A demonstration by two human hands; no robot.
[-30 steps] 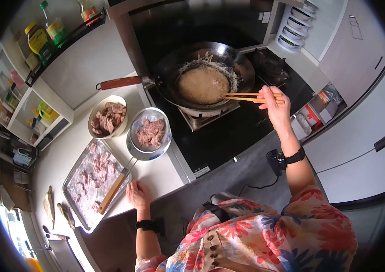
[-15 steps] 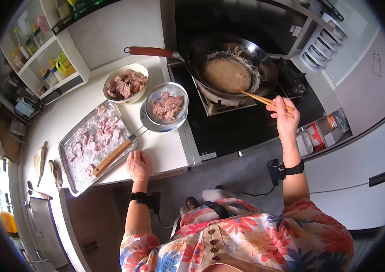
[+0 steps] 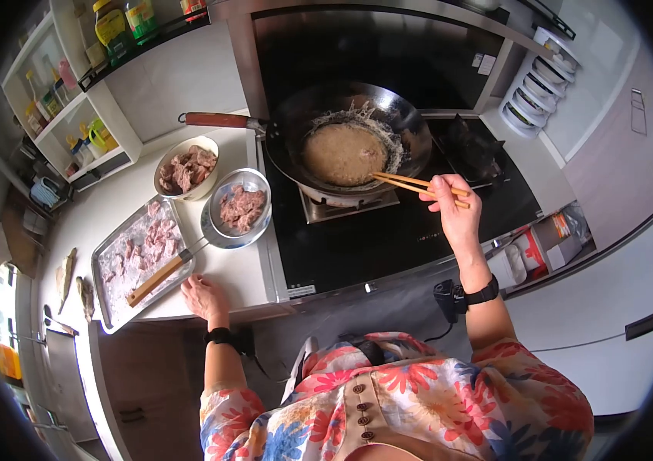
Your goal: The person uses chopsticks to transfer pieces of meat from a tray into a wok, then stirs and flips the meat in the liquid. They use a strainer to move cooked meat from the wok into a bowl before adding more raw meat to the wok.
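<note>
A pair of wooden chopsticks (image 3: 422, 188) is held in my right hand (image 3: 455, 213), their tips at the near right rim of the liquid. Bubbling brown liquid (image 3: 344, 155) fills the bottom of a dark wok (image 3: 411, 138) on the stove. My left hand (image 3: 204, 298) rests on the counter's front edge with its fingers apart, holding nothing. Beside it lies the wooden handle (image 3: 159, 280) of a strainer (image 3: 223, 201), which holds meat (image 3: 242, 209) over a patterned bowl (image 3: 262, 230). Coated meat pieces (image 3: 142, 253) are spread on a metal tray (image 3: 103, 296).
A cream bowl (image 3: 165, 184) of meat chunks stands behind the tray. The wok's red-brown handle (image 3: 219, 120) reaches left over the counter. A second burner (image 3: 471, 150) is right of the wok. Bottles (image 3: 115, 31) stand on the shelf at upper left.
The counter and stove appear shifted left and down in the view. My left hand's fingers are more spread. The chopsticks are more level and their tips slightly farther apart.
</note>
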